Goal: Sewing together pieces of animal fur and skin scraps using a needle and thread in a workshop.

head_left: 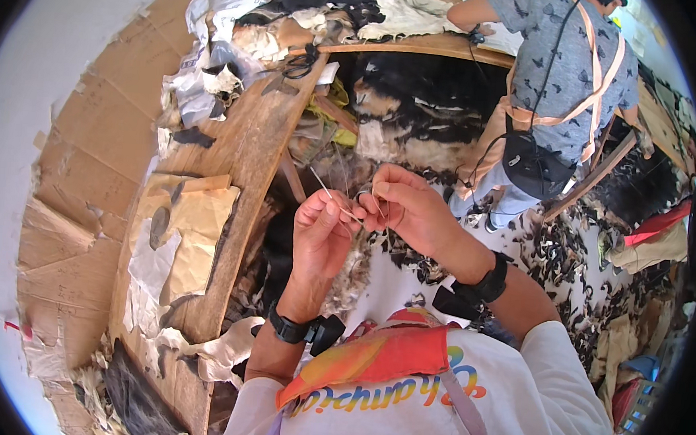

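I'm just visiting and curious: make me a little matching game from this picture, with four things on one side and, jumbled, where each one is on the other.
Things:
1. Thin pale rod
2. Tan paper
3. Black bag
4. Red-orange bib

Places:
A. At the waist of the co-worker
B. Over a white shirt
C. In the left hand
D. On the wooden table

Pairs: 1-C, 2-D, 3-A, 4-B.

A workshop for hides or furs: pelts [419,94] heap up at top centre, scraps [557,258] litter the floor at right, a wooden bench [245,135] stands left, and an aproned co-worker [560,79] stands upper right.
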Available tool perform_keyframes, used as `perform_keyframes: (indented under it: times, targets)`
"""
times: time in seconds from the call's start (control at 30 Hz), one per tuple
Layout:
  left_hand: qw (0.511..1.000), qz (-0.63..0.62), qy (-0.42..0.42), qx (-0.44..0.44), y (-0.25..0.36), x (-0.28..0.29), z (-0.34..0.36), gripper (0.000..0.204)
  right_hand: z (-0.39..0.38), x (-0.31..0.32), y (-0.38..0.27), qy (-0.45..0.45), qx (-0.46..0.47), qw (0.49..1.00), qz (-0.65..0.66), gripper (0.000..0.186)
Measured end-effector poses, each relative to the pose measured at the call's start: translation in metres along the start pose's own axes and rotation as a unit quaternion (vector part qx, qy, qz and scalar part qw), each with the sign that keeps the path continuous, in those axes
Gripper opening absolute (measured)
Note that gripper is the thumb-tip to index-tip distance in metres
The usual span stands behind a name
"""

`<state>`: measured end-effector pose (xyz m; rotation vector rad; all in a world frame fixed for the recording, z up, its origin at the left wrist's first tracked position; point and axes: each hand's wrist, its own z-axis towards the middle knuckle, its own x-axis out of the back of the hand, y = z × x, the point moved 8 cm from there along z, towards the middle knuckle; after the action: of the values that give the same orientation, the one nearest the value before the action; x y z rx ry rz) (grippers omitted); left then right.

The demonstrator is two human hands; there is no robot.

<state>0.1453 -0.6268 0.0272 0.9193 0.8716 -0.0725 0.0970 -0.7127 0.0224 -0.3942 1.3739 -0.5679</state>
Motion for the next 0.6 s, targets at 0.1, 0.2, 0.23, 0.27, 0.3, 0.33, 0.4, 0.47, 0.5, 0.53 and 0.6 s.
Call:
perform_keyframes:
  times: [0.1, 0.2, 0.23, 0.27, 0.3, 0.33, 0.4, 0.47, 0.5, 0.53, 0.6]
  targets:
    - [0.996, 0.089, 0.009, 0.008, 0.0, 0.009, 0.0, 0.011, 0.0, 0.004, -0.004, 0.012, -0.041, 0.991, -0.129, 0.011]
    - [0.99, 0.138, 0.015, 0.04, -0.005, 0.013, -0.002, 0.01, 0.001, 0.009, -0.004, 0.001, -0.074, 0.97, -0.232, 0.011]
    - [0.983, 0.171, 0.021, 0.056, -0.007, 0.014, -0.002, 0.01, 0.0, 0.01, -0.004, -0.002, -0.09, 0.965, -0.245, 0.01]
    - [0.976, 0.205, 0.026, 0.072, -0.009, 0.015, -0.003, 0.011, 0.0, 0.01, -0.003, -0.006, -0.105, 0.961, -0.257, 0.01]
    - [0.976, 0.206, 0.028, 0.069, -0.008, 0.015, -0.004, 0.011, -0.001, 0.011, -0.004, -0.009, -0.106, 0.96, -0.258, 0.01]
    - [0.972, 0.222, 0.027, 0.072, -0.009, 0.015, -0.006, 0.011, -0.002, 0.011, -0.002, -0.016, -0.121, 0.958, -0.26, 0.01]
    - [0.968, 0.237, 0.031, 0.072, -0.011, 0.017, -0.009, 0.011, -0.003, 0.013, -0.002, -0.026, -0.14, 0.954, -0.263, 0.01]
    - [0.971, 0.223, 0.008, 0.09, -0.014, 0.018, -0.014, 0.013, -0.006, 0.017, 0.001, -0.032, -0.199, 0.947, -0.248, 0.01]
    - [0.971, 0.223, 0.015, 0.086, -0.011, 0.021, -0.019, 0.013, -0.006, 0.016, -0.001, -0.037, -0.205, 0.946, -0.249, 0.01]
    - [0.967, 0.231, 0.019, 0.103, -0.011, 0.024, -0.029, 0.01, -0.005, 0.014, -0.005, -0.044, -0.199, 0.937, -0.283, 0.01]
    - [0.959, 0.252, 0.022, 0.125, -0.002, 0.029, -0.05, 0.007, -0.004, 0.007, -0.014, -0.059, -0.198, 0.925, -0.32, 0.011]
